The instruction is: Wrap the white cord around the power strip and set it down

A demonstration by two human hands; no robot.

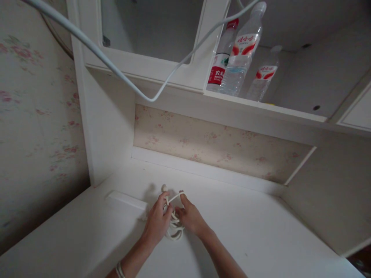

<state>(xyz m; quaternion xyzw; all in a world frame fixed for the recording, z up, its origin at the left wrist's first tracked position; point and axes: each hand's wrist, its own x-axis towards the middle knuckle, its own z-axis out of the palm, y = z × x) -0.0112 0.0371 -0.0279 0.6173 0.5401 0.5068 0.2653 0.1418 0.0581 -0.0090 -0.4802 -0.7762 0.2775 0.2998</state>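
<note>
A white power cord (175, 234) lies in loose coils between my hands, low over the white desktop. My left hand (157, 218) is closed round part of the bundle, and the cord's rounded end, which looks like a plug (164, 188), sticks up above its fingers. With thumb and fingers my right hand (191, 217) grips a strand that stretches across from the left hand. Just left of the left hand a long white bar, apparently a power strip (127, 201), lies on the desk; its right end is partly hidden by that hand.
A white cabinet shelf (261, 105) hangs above the desktop (232, 231), holding a red-labelled water bottle (218, 71) and two clear bottles (242, 54). A thick pale cable (116, 71) droops across the upper view. Flowered wallpaper (37, 116) covers the left wall.
</note>
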